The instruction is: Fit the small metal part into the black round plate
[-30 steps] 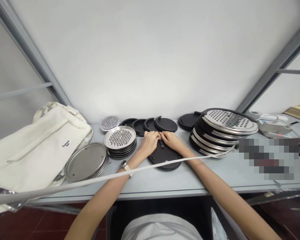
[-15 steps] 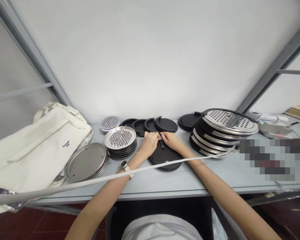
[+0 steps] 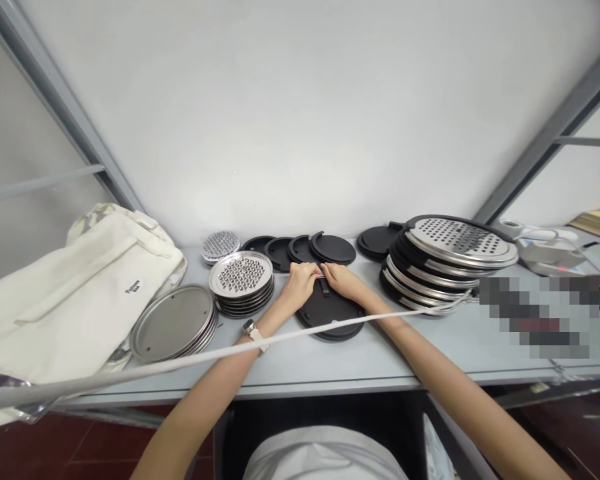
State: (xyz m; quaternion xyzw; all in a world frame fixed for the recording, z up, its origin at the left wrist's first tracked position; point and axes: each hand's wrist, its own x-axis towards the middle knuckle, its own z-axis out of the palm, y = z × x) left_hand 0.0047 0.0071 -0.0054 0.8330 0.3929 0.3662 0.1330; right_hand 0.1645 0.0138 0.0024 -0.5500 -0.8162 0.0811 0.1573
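A black round plastic base (image 3: 333, 310) lies on the table in front of me, with a raised tab in its middle. My left hand (image 3: 303, 281), a watch on its wrist, is closed on the base's far left edge. On the far right edge my right hand (image 3: 341, 279) is closed too, its thumb close to the left one. A thin shiny bit shows between the thumbs, too small to name. To the left stands a stack of round metal graters (image 3: 243, 275). Behind my hands several black round bases (image 3: 333, 249) overlap in a row.
Flat metal discs (image 3: 173, 325) are stacked at left beside a cream cloth bag (image 3: 80, 287). At right rises a tall stack of graters in black bases (image 3: 460, 243), near a white device (image 3: 550, 253). A white cord (image 3: 300, 338) crosses the view above my forearms.
Almost nothing differs. Both hands stay at the far edge of the black base, and the view has shifted very slightly.
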